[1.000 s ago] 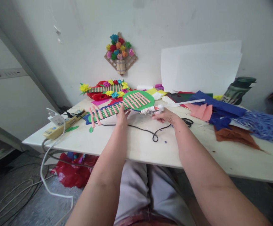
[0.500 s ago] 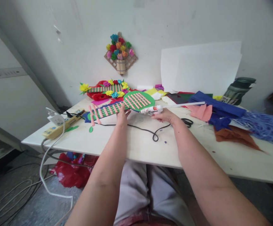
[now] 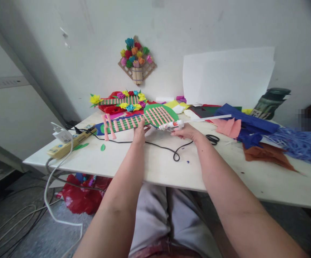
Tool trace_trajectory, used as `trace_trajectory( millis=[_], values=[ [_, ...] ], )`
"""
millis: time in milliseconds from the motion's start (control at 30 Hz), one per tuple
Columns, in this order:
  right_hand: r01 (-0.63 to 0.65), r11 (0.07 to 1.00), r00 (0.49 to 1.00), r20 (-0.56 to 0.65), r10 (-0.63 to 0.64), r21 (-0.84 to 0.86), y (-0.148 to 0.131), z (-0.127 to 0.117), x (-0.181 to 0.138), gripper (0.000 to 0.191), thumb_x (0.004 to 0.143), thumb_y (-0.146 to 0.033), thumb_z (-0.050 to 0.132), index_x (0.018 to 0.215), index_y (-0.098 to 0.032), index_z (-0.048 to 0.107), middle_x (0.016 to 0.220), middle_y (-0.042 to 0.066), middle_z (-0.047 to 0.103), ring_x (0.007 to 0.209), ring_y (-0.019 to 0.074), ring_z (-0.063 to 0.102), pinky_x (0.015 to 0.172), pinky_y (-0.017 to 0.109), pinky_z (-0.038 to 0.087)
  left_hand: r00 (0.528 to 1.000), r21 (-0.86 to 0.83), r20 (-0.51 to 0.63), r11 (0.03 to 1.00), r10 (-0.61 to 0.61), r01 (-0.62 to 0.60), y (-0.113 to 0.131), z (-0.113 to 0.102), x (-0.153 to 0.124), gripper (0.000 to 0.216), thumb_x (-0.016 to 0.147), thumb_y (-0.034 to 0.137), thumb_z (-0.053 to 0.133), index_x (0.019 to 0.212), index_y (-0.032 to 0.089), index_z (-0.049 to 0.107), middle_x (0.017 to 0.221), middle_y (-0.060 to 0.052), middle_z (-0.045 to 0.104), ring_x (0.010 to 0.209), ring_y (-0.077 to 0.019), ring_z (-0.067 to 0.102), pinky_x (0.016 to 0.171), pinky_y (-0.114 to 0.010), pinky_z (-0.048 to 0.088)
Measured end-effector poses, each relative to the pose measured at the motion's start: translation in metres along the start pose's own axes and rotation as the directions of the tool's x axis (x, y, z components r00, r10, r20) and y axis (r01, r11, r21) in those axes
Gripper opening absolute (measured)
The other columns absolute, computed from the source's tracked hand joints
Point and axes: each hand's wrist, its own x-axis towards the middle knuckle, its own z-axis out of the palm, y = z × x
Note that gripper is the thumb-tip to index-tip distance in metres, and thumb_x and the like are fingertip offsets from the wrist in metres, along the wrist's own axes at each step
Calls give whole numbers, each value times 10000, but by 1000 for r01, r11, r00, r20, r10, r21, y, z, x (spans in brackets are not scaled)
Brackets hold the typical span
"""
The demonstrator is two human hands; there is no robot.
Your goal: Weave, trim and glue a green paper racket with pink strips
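My left hand (image 3: 139, 133) grips the near edge of a green paper guitar shape (image 3: 144, 119) crossed by pink strips and holds it a little above the white table (image 3: 150, 165). My right hand (image 3: 187, 132) is closed on a hot glue gun (image 3: 171, 125); its nozzle points left at the round green end of the paper shape, and a white glue stick (image 3: 211, 118) juts out to the right. The gun's black cord (image 3: 171, 149) loops over the table between my arms.
A second flower-trimmed woven piece (image 3: 120, 101) lies at the back. Blue, pink and brown paper (image 3: 252, 130), scissors (image 3: 213, 138) and white sheets (image 3: 227, 77) fill the right side. A yellow power strip (image 3: 66, 143) sits at the left edge, with cables hanging to the floor.
My left hand has lifted and tilted the green paper shape slightly up and back. My right hand and the glue gun have hardly moved.
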Motion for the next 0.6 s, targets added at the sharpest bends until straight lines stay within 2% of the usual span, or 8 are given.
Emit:
trace_trajectory(
  millis=[233, 467, 600],
  values=[
    [-8, 999, 998, -59, 11, 39, -9, 6, -1, 202, 559, -264, 688, 676, -136, 586, 444, -41, 478, 389, 63, 400, 359, 193, 332, 1000, 39, 16, 999, -3, 3, 1, 3, -3, 285, 672, 347, 622, 900, 189, 559, 821, -37, 598, 622, -114, 553, 700, -364, 507],
    [112, 975, 992, -74, -99, 190, -4, 2, -2, 241, 574, -311, 672, 710, -129, 588, 431, -47, 464, 377, 57, 383, 350, 189, 308, 996, -35, -79, 999, -43, 40, 0, 0, 0, 281, 693, 342, 603, 917, 178, 556, 755, -29, 577, 620, -123, 562, 710, -391, 505],
    [116, 969, 993, -57, -107, 217, -3, -1, -4, 236, 570, -299, 671, 700, -122, 583, 404, -52, 452, 359, 56, 370, 337, 188, 296, 989, -107, -116, 991, -87, 75, -2, -3, 3, 234, 709, 334, 578, 852, 153, 543, 669, -11, 544, 612, -124, 562, 725, -406, 503]
  ],
)
